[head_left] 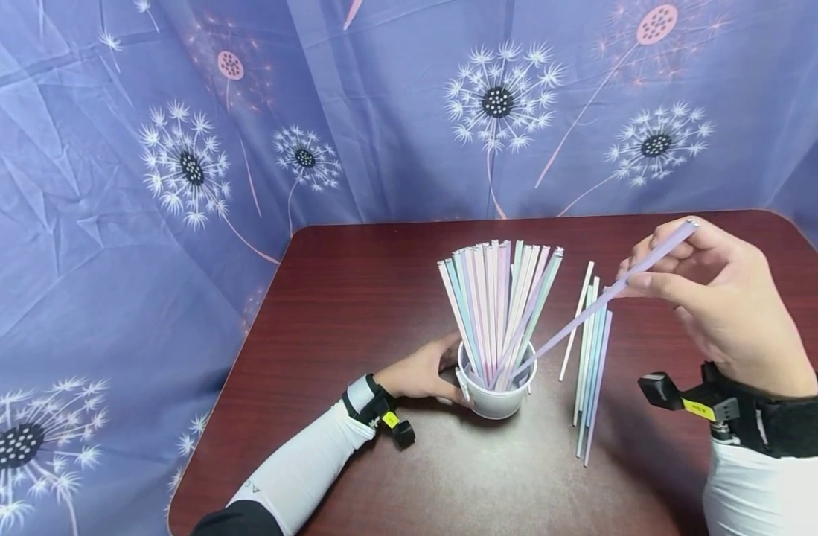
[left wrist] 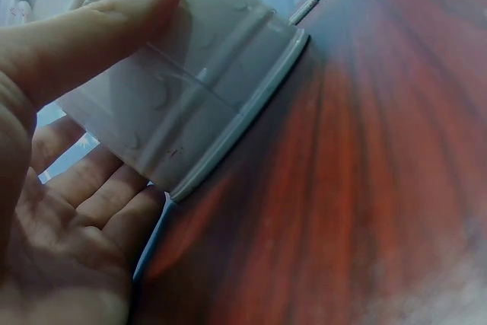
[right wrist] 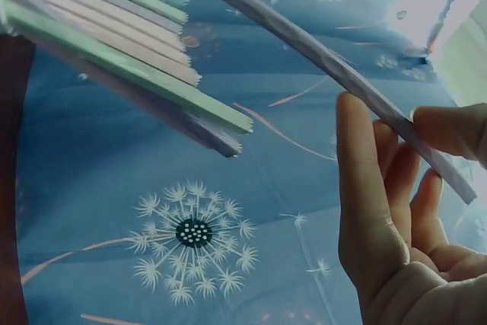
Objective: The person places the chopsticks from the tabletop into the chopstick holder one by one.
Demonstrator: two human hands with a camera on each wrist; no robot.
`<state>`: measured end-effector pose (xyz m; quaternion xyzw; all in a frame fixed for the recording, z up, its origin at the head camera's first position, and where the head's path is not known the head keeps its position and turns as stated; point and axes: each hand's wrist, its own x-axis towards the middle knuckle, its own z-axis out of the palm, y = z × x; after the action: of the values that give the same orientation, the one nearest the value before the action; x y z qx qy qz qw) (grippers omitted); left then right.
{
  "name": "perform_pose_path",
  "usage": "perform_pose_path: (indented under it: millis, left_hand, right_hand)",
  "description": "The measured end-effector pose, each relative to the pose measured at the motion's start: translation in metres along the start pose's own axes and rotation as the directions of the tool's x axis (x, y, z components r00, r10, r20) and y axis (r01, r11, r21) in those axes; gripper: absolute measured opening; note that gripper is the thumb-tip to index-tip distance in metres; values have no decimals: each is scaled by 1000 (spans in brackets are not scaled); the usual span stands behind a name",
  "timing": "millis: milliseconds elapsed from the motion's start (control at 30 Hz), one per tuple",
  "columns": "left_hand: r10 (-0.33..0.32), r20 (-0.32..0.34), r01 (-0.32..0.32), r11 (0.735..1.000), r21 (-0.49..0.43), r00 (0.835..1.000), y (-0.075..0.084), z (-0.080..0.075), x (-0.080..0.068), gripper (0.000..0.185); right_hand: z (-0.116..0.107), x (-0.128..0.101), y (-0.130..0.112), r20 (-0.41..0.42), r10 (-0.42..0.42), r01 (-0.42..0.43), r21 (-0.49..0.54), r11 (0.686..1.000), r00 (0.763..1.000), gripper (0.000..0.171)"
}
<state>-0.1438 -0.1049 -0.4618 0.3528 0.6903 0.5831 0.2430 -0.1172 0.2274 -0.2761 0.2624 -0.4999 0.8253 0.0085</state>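
A small white bucket (head_left: pixel 494 403) stands on the table, filled with long pastel wrapped drinking straws (head_left: pixel 496 298). My left hand (head_left: pixel 422 370) grips its left side; in the left wrist view the thumb (left wrist: pixel 114 32) lies across the wall and the fingers reach round behind. Between thumb and fingers, my right hand (head_left: pixel 723 298) pinches the upper end of a purple straw (head_left: pixel 583 314). That straw slants down to the left, its lower end at the bucket's mouth among the others. In the right wrist view the same purple straw (right wrist: pixel 304 55) crosses above the hand (right wrist: pixel 411 241).
Several loose straws (head_left: pixel 586 372) lie on the dark red wooden table (head_left: pixel 355 298), right of the bucket and below the right hand. A blue cloth (head_left: pixel 395 112) with dandelion prints hangs behind and to the left of the table.
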Motion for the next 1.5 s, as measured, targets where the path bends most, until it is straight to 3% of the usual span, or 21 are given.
perform_pose_path:
  millis: [100, 233, 367, 600, 667, 767, 933, 1100, 1267, 1367, 1500]
  left_hand:
    - [2, -1, -2, 1000, -6, 1000, 0, 0, 0, 103]
    - [4, 2, -4, 1000, -6, 1000, 0, -1, 0, 101]
    - [4, 9, -4, 1000, 9, 1000, 1, -1, 1, 99]
    - [-6, 4, 6, 999, 39, 1000, 2, -2, 1, 99]
    - [-6, 3, 6, 999, 36, 1000, 3, -2, 0, 98]
    - [-5, 5, 5, 1000, 31, 1000, 2, -1, 1, 97]
    - [6, 10, -6, 999, 33, 1000, 2, -1, 0, 93]
    - [28, 35, -29, 999, 36, 999, 4, -2, 1, 90]
    - [39, 63, -42, 998, 55, 997, 3, -2, 0, 89]
    - [39, 63, -43, 997, 63, 997, 1, -2, 0, 89]
    - [30, 50, -34, 998, 62, 998, 0, -2, -1, 89]
  right_hand:
    - [7, 0, 3, -7, 25, -26, -173, 985, 1000, 30]
    - [15, 0, 8, -8, 83, -80, -373, 924, 997, 27]
    - [21, 0, 15, -19, 151, -139, -525, 840, 988, 25]
    - [23, 4, 33, -121, 239, -248, -740, 625, 964, 30]
    - [23, 6, 39, -141, 247, -264, -767, 585, 959, 31]
    - [23, 8, 46, -156, 256, -278, -779, 562, 954, 31]
    - [22, 9, 47, -151, 243, -265, -789, 554, 958, 30]
    - [15, 9, 40, -133, 243, -239, -841, 485, 961, 29]
    - [-3, 11, 37, -167, 227, -250, -876, 412, 959, 23]
    - [-20, 13, 40, -207, 208, -267, -908, 323, 956, 20]
    - [-46, 16, 48, -241, 235, -280, -949, 146, 941, 18]
